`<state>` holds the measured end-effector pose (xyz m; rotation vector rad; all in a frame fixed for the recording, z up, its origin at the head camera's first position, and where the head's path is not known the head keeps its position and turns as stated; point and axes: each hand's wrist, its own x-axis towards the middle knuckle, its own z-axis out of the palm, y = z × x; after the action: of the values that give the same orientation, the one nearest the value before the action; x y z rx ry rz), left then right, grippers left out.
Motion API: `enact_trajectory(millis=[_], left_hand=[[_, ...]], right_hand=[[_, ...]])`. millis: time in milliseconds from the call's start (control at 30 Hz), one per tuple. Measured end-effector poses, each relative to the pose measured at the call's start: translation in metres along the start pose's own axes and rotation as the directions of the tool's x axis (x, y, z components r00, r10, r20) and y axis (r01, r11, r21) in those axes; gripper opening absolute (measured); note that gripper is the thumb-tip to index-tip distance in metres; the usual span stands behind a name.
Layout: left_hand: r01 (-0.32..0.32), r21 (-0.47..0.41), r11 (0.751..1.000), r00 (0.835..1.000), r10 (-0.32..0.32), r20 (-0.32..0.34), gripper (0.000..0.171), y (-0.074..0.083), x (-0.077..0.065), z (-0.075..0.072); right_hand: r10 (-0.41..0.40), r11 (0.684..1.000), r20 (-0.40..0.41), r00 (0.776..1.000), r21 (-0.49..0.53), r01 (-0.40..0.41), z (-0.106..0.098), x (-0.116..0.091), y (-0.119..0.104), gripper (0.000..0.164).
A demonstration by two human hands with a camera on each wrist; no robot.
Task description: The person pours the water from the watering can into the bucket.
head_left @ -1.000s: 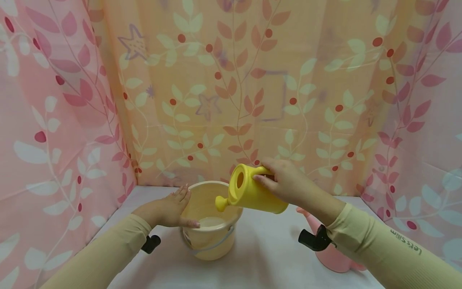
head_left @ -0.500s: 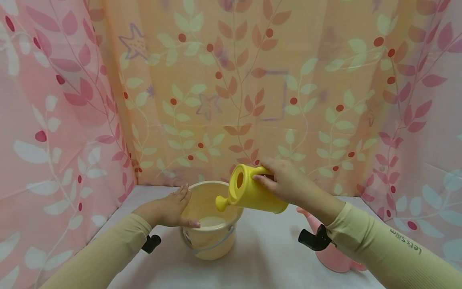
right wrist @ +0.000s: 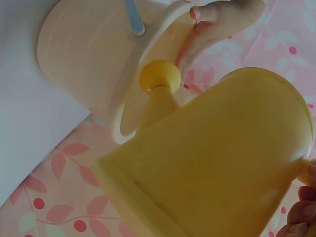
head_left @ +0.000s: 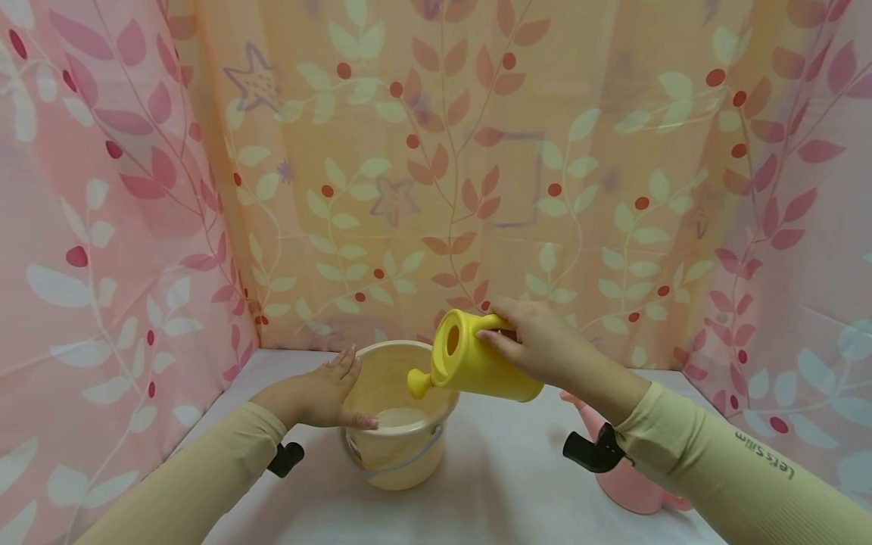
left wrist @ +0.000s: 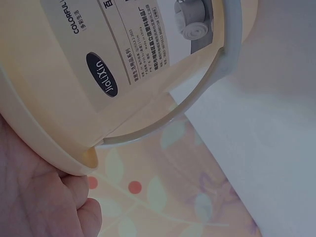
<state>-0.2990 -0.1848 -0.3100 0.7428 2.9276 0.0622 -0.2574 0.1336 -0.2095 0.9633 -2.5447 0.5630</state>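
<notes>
A yellow watering can (head_left: 487, 359) is tilted left, its spout head (head_left: 419, 384) hanging over the mouth of a cream bucket (head_left: 409, 462). My right hand (head_left: 545, 341) grips the can's handle from above, thumb across it. In the right wrist view the same can (right wrist: 212, 163) fills the foreground, with the bucket (right wrist: 89, 54) beyond it. My left hand (head_left: 316, 393) rests on the bucket's left rim, fingers straight and thumb along the near edge. In the left wrist view that hand's palm (left wrist: 34, 202) lies against the rim. A pale patch (head_left: 398, 418) shows inside the bucket.
A pink watering can (head_left: 630, 481) stands at the right, partly hidden by my right forearm and a black wrist mount (head_left: 594, 450). The bucket's grey handle (head_left: 405, 458) hangs down its front. Patterned curtains (head_left: 450, 189) enclose the white table (head_left: 518, 469) behind and on both sides.
</notes>
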Motion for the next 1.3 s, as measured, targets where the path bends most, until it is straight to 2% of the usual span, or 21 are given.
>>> enact_trajectory(millis=[1300], left_hand=[[-0.007, -0.004, 1.000, 1.000, 0.007, -0.004, 0.115, 0.0009, -0.0010, -0.0002]], right_hand=[[-0.007, 1.000, 0.006, 1.000, -0.022, 0.007, 0.0008, 0.0012, -0.0033, 0.016]])
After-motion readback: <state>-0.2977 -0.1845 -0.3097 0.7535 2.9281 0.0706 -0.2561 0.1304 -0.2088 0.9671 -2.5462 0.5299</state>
